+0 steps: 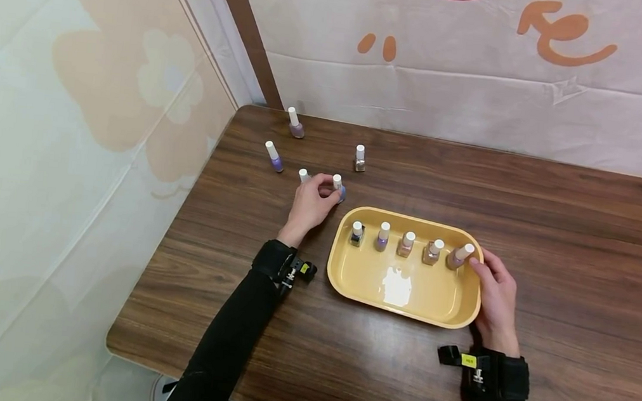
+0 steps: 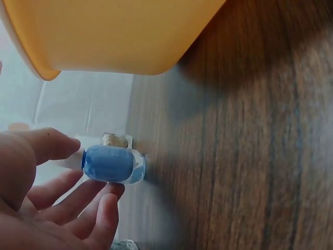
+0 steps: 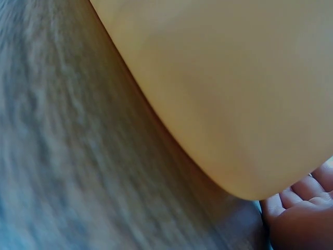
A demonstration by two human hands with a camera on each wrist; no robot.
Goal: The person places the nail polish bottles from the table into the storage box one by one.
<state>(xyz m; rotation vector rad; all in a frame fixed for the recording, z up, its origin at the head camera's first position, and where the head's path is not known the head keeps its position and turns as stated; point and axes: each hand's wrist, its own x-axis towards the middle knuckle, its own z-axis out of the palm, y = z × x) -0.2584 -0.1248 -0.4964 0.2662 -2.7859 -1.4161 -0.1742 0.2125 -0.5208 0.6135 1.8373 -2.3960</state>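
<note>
My left hand [image 1: 311,205] pinches a blue nail polish bottle [image 2: 109,164] by its white cap, thumb on one side and fingers on the other. The bottle stands upright on the table, left of the tray's far left corner. Just behind that hand, another white-capped bottle [image 1: 303,175] is mostly hidden by the fingers. At the right end of the yellow tray [image 1: 403,306], my right hand [image 1: 498,299] grips the rim, thumb over the edge and fingers along the outer wall. Inside the tray several nail polish bottles [image 1: 405,245] form a row along the far side.
On the wooden table [image 1: 590,262], a purple bottle [image 1: 274,157] and a mauve bottle [image 1: 296,124] stand at the far left. A glittery bottle [image 1: 360,159] is behind the tray. Printed cloth [image 1: 467,105] hangs along the table's back edge, with another sheet [image 1: 71,172] at left.
</note>
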